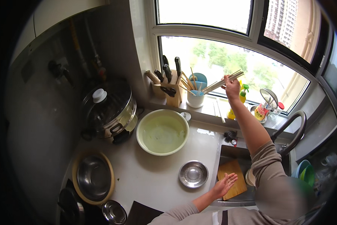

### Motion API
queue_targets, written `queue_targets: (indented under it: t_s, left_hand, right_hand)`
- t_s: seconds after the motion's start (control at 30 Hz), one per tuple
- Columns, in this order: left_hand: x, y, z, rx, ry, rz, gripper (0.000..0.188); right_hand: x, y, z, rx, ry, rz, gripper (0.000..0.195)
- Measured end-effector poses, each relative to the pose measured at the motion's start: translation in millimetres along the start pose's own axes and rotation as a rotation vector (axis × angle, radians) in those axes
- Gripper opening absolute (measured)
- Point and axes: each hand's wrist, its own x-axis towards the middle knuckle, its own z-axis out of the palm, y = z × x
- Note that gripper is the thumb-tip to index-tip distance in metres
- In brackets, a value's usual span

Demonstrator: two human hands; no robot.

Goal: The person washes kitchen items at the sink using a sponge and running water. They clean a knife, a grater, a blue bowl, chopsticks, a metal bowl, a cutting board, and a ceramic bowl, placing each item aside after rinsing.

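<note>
My right hand is raised at the windowsill, closed around a bundle of chopsticks. The lower ends of the bundle reach the rim of a white utensil cup, which holds several wooden chopsticks. Palm up with its fingers apart, my left hand is empty above a wooden cutting board in the sink. A small steel bowl stands on the counter left of that hand. Farther back is a large pale basin with liquid in it.
A knife block with knives and scissors stands left of the cup. Spray bottles and jars line the sill to the right. The faucet arches over the sink. At the left are a lidded steamer pot and a steel bowl in a tan basin.
</note>
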Motion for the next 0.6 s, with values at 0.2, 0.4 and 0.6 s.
queue_targets:
  t_s: [0.2, 0.4, 0.6]
  left_hand:
    - [-5.0, 22.7, -0.6, -0.044, -0.037, 0.017, 0.058]
    - [1.5, 31.5, -6.1, -0.111, -0.06, -0.031, 0.058]
    - [9.6, 32.2, -13.1, -0.148, -0.11, -0.036, 0.057]
  right_hand:
    - [14.3, 19.9, 54.6, -0.184, -0.12, -0.101, 0.017]
    - [27.5, 25.0, 67.8, -0.094, -0.238, -0.041, 0.021]
    - [24.6, 27.0, 73.4, -0.354, -0.363, -0.129, 0.024]
